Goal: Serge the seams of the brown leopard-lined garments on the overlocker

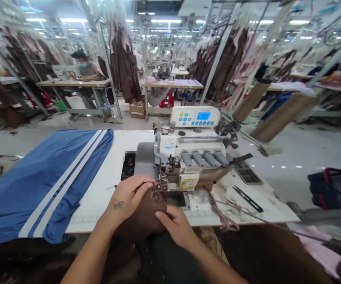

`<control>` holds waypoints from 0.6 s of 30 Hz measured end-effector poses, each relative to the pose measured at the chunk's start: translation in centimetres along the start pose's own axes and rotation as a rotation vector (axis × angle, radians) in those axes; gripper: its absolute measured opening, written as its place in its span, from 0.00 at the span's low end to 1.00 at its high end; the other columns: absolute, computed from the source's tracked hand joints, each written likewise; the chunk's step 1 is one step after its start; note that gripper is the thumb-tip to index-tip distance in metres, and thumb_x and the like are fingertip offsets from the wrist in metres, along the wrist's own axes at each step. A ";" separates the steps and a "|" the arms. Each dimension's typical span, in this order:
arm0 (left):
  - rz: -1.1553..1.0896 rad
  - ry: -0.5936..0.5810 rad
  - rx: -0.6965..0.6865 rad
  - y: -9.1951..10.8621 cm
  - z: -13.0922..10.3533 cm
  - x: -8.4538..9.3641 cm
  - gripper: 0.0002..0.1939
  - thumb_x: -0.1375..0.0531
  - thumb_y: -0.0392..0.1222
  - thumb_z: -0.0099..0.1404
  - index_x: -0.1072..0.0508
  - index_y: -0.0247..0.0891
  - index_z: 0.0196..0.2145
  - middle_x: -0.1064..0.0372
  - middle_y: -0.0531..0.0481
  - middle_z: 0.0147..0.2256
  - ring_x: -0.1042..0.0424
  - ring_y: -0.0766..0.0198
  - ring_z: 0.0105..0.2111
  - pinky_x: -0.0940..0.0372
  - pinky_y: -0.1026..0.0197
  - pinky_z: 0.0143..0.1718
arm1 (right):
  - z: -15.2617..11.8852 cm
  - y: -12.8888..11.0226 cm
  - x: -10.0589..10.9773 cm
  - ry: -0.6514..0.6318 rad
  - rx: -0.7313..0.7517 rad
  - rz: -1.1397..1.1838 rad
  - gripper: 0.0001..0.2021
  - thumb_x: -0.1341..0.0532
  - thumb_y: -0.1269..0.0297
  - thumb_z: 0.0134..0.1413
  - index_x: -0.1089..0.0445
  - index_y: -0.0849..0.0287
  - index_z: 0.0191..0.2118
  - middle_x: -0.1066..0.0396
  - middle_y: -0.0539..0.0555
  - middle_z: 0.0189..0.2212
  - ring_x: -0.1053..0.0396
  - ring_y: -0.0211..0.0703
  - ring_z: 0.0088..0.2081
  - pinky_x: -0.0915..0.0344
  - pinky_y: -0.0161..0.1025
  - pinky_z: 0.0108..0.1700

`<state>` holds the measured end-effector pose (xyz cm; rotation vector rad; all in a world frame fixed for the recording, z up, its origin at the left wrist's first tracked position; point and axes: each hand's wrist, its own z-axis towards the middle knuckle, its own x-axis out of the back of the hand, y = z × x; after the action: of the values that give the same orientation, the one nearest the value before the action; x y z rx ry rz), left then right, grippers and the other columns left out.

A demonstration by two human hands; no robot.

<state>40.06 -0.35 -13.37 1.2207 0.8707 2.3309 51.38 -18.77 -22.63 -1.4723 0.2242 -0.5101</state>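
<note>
Presently, brown fabric (147,215), plain with a patterned upper-right part, sits lower centre of frame; left hand (132,194) pinches its upper edge, right hand (178,225), nearly closed, its right edge.

Bright, cool light falls from rows of fluorescent ceiling lamps (74,20), glinting off the glossy floor (283,163). The edges look smeared and stretched; hanging brown garments (124,59) blur softly; two small patches are pixelated.
</note>
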 end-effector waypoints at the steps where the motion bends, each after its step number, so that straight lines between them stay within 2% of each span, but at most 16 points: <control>1: 0.008 0.008 -0.005 -0.2 0.0 -0.1 0.10 0.42 0.41 0.78 0.20 0.52 0.46 0.18 0.62 0.44 0.20 0.68 0.44 0.31 0.65 0.48 | -0.1 0.1 0.0 -0.007 0.006 -0.008 0.23 0.40 0.44 0.70 0.22 0.60 0.35 0.29 0.50 0.28 0.35 0.42 0.32 0.38 0.36 0.36; 4: 0.055 0.043 -0.039 -0.6 -0.1 -0.1 0.06 0.37 0.42 0.75 0.19 0.51 0.44 0.18 0.61 0.41 0.21 0.67 0.42 0.32 0.64 0.47 | -0.6 0.5 0.1 -0.023 0.047 -0.068 0.24 0.40 0.47 0.70 0.31 0.59 0.26 0.40 0.46 0.22 0.43 0.37 0.27 0.47 0.34 0.30; 7: 0.124 0.022 -0.058 -0.5 -0.2 0.2 0.06 0.36 0.42 0.75 0.20 0.51 0.45 0.19 0.59 0.42 0.22 0.66 0.43 0.32 0.63 0.49 | -0.9 1.0 0.0 -0.041 0.160 -0.133 0.27 0.40 0.48 0.71 0.40 0.58 0.22 0.48 0.44 0.19 0.48 0.35 0.24 0.52 0.35 0.29; 13: 0.160 -0.130 -0.016 0.4 0.2 1.2 0.09 0.40 0.40 0.77 0.21 0.53 0.49 0.22 0.58 0.44 0.24 0.68 0.45 0.33 0.65 0.48 | -0.7 1.4 -0.1 -0.032 0.305 -0.156 0.33 0.44 0.39 0.73 0.42 0.57 0.21 0.48 0.44 0.18 0.46 0.35 0.22 0.51 0.36 0.28; 18: 0.193 -0.137 0.000 0.4 0.6 1.5 0.09 0.39 0.40 0.76 0.22 0.53 0.50 0.24 0.57 0.44 0.25 0.67 0.46 0.33 0.64 0.48 | -0.6 1.7 -0.2 0.001 0.321 -0.187 0.35 0.44 0.38 0.73 0.44 0.57 0.20 0.47 0.43 0.17 0.48 0.34 0.21 0.54 0.36 0.26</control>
<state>39.74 0.42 -11.98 1.5048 0.7358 2.3582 51.29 -19.17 -24.42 -1.1843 0.0026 -0.6650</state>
